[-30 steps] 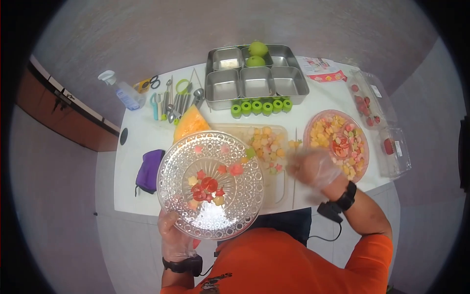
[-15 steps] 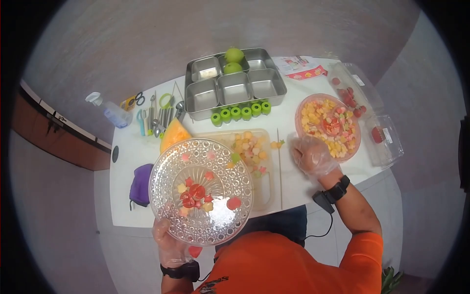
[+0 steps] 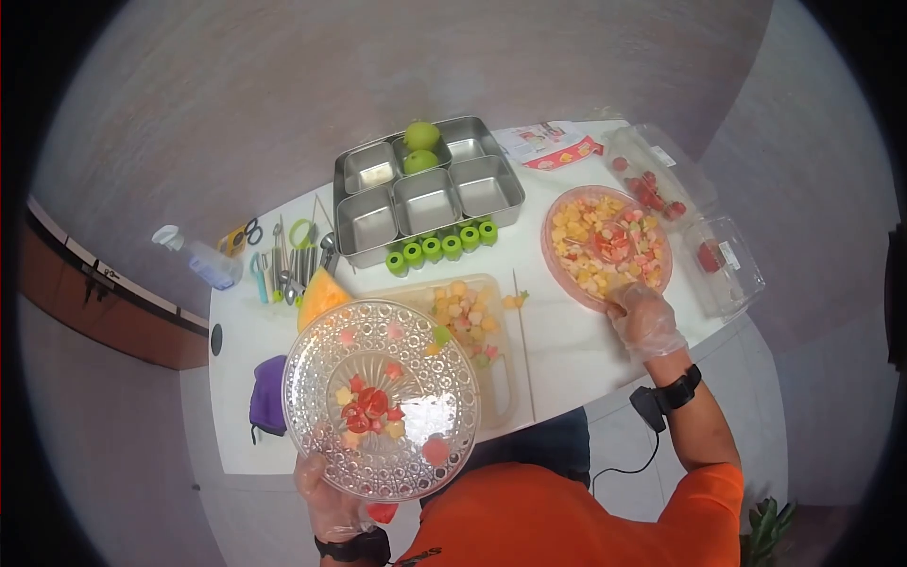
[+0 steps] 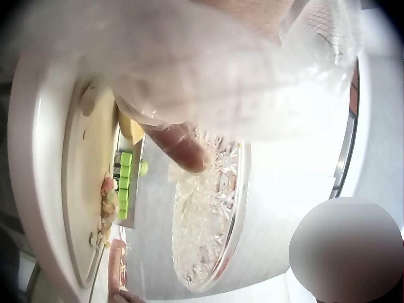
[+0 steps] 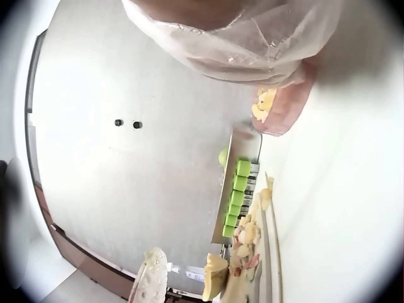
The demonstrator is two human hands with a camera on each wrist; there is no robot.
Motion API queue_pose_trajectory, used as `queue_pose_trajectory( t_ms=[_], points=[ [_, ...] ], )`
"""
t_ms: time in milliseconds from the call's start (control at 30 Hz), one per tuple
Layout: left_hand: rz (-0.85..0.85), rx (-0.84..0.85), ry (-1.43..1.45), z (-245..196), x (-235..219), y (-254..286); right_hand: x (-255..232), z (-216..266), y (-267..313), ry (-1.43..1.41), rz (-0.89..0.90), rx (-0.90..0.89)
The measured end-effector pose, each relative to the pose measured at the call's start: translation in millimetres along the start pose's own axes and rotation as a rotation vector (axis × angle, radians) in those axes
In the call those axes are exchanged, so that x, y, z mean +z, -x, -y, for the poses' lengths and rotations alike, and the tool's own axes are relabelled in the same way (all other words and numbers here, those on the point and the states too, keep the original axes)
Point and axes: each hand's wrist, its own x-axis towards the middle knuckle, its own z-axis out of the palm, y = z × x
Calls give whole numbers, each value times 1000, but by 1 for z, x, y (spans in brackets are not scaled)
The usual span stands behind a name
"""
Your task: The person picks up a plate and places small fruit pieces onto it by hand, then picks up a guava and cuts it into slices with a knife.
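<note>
A clear patterned plate point(image 3: 312, 378) with star-shaped fruit pieces and red slices point(image 3: 372, 403) on it is held at its near left rim by my gloved left hand point(image 3: 331, 496). The left wrist view shows the thumb over the plate point(image 4: 205, 252). My gloved right hand point(image 3: 647, 323) is at the near rim of a pink plate point(image 3: 559, 276), its fingertips by the cut fruit; whether they pinch a piece or the rim cannot be made out. In the right wrist view the glove point(image 5: 252, 47) covers part of the pink plate point(image 5: 290, 107).
A cutting board point(image 3: 501, 378) with fruit pieces lies partly under the raised plate, a melon wedge point(image 3: 323, 298) beside it. Behind stand a steel tray point(image 3: 354, 257) and green-topped cutters point(image 3: 433, 249). Strawberry boxes point(image 3: 723, 274) are at right; tools, a spray bottle point(image 3: 203, 265) and a purple pouch point(image 3: 269, 395) at left.
My right hand has moved from beside the cutting board to the pink plate's near rim. The clear plate is still in my left hand; a pink round piece has shifted toward its near right edge.
</note>
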Motion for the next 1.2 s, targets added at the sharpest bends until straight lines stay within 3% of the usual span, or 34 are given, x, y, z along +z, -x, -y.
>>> queue_pose_trajectory(
  t_ms=[233, 600, 700, 767, 833, 867, 1000, 1200],
  points=[
    [-4, -48, 13, 1, 4, -1, 14, 16, -11, -98, -73, -52],
    [-26, -47, 3, -2, 9, 3, 60, 3, -96, -136, -163, -171],
    [-64, -4, -5, -2, 3, 7, 49, 25, -94, -205, -182, -209],
    [-87, 1, -6, -3, -9, 11, 31, 54, -83, -206, -85, -219],
    [-85, 10, 19, -3, -9, 9, 29, 70, -78, -356, 177, -191],
    [-85, 10, 17, -2, -10, 10, 29, 76, -81, -249, 339, -205],
    [-93, 44, 31, -2, -14, 10, 52, 78, -85, -294, 269, -202],
    [-85, 37, 40, -3, -18, 11, 29, 111, -74, -126, 367, -306]
  ],
)
